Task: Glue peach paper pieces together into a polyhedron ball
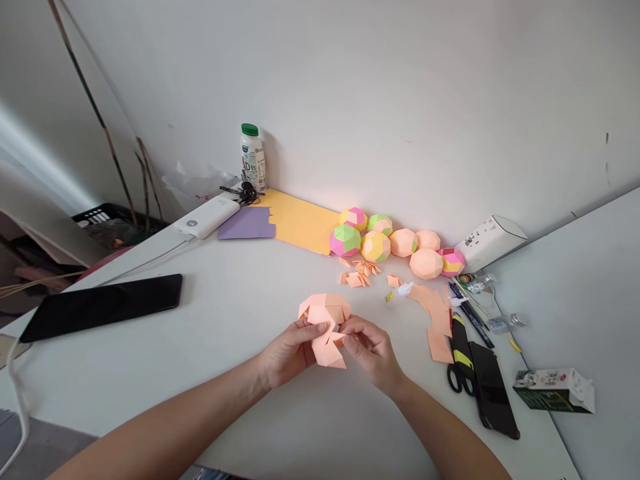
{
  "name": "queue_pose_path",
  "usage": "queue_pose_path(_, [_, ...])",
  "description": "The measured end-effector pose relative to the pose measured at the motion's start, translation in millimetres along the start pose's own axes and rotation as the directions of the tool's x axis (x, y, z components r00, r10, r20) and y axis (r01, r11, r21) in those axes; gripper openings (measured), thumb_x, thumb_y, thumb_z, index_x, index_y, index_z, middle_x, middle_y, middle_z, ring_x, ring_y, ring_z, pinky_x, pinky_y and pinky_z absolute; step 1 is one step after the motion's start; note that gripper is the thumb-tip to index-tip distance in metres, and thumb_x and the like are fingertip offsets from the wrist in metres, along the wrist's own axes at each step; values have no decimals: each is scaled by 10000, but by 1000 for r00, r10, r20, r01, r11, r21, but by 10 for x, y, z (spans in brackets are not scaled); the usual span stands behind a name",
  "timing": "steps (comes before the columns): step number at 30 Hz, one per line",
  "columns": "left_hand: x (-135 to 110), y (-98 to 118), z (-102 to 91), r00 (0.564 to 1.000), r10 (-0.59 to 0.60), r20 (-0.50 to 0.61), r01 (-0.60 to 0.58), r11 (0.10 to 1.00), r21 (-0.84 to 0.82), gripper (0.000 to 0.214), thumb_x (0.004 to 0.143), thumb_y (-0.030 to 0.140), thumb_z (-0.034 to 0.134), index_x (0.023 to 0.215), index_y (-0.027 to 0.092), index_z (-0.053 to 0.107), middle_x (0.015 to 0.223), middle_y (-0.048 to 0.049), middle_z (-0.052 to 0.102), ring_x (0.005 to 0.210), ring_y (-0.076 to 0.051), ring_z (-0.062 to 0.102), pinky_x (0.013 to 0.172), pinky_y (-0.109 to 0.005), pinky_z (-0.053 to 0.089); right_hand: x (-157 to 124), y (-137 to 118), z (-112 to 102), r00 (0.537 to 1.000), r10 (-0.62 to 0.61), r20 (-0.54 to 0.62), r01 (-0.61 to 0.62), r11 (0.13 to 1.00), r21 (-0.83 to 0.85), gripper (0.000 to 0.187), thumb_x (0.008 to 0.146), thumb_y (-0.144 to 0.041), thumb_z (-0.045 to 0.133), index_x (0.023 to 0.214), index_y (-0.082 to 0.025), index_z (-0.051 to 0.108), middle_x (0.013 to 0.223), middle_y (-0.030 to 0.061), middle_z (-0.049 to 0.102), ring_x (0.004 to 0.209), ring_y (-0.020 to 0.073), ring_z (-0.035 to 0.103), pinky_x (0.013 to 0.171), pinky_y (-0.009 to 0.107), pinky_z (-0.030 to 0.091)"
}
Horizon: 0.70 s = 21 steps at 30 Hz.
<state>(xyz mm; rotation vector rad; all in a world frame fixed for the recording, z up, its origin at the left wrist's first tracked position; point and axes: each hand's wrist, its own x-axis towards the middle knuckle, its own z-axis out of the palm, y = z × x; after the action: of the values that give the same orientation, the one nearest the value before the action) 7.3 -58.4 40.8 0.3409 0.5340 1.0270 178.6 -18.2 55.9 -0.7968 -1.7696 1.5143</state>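
A partly formed ball of folded peach paper (326,311) is held up over the front of the table. My left hand (293,348) grips it from the left, thumb pressed on its face. At its right side my right hand (370,348) pinches a small peach flap between thumb and fingers. Gaps show between some of the paper facets. Beyond my hands lies a small pile of folded peach paper pieces (357,275). Finished paper balls in pink, green, yellow and peach, such as a pink and green ball (345,240), sit against the wall.
Right of my hands lie peach paper scraps (437,317), black-handled scissors (461,380), a phone (494,390), pens (470,310) and a small carton (555,389). Yellow paper (303,220), purple paper (247,223), a white power bank (207,217), a bottle (253,160) and a black tablet-like device (103,307) are left.
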Motion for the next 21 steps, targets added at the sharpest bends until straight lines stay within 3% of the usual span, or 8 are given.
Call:
queue_pose_path(13, [14,-31,-39,999,-2,-52,3,1000,19,183,787,228,611,944,156,669,868,-82,660,822,-208,593,729,-336,461,16,-2,-21,990,141,6,-141,989,36,155,824,-338,577,808,-194,633,753,8,571,713,129,521,675,258,444])
queue_pose_path(21, [20,-30,-23,1000,-5,3,5,999,47,196,801,240,588,943,131,667,864,-120,671,810,-225,605,752,-361,462,26,-36,-13,977,208,53,-212,974,81,166,821,-332,582,759,-180,605,619,-26,500,561,90,443,530,226,395])
